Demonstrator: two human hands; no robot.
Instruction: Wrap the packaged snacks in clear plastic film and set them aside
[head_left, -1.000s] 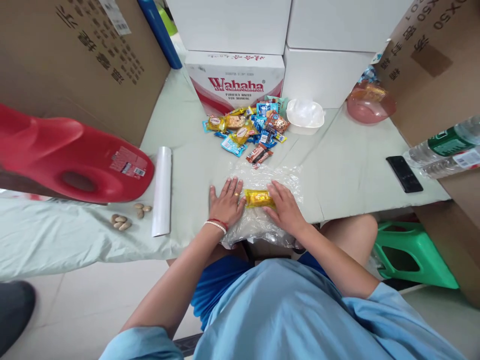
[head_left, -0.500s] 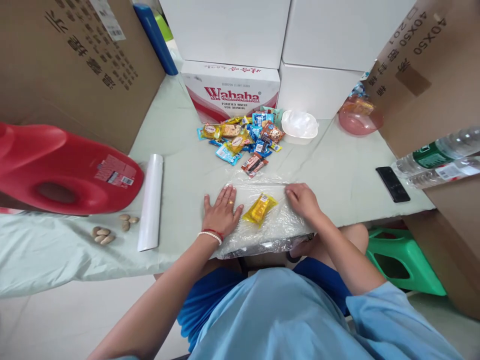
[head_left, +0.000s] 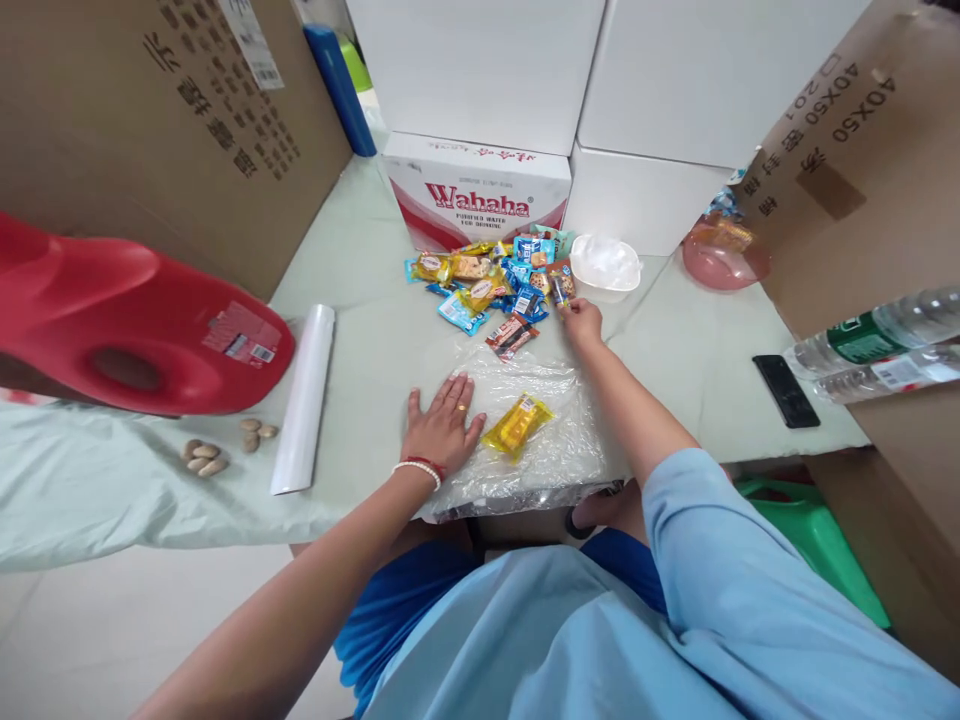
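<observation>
My left hand (head_left: 441, 425) lies flat with fingers stretched on the left part of a sheet of clear plastic film (head_left: 555, 455). A yellow-wrapped snack (head_left: 519, 426) rests on the film, just right of that hand. Farther back, my right hand (head_left: 583, 322) pinches the near end of a small, narrow snack packet (head_left: 559, 292) at the right edge of a pile of wrapped snacks (head_left: 480, 285). A brown snack packet (head_left: 512, 337) lies at the pile's near side. A white plastic bowl (head_left: 606, 266) stands just behind my right hand.
At left are a white roll (head_left: 304, 400), several brown nuts or stones (head_left: 204, 458) and a large red jug (head_left: 135, 330). A Wahaha carton (head_left: 480, 195) stands behind the pile. To the right are a pink bowl (head_left: 724, 262), a phone (head_left: 786, 390) and water bottles (head_left: 870, 335).
My right hand has left the film's right edge and moved forward to the snack pile, where it grips a small packet. My left hand stays flat on the film.
</observation>
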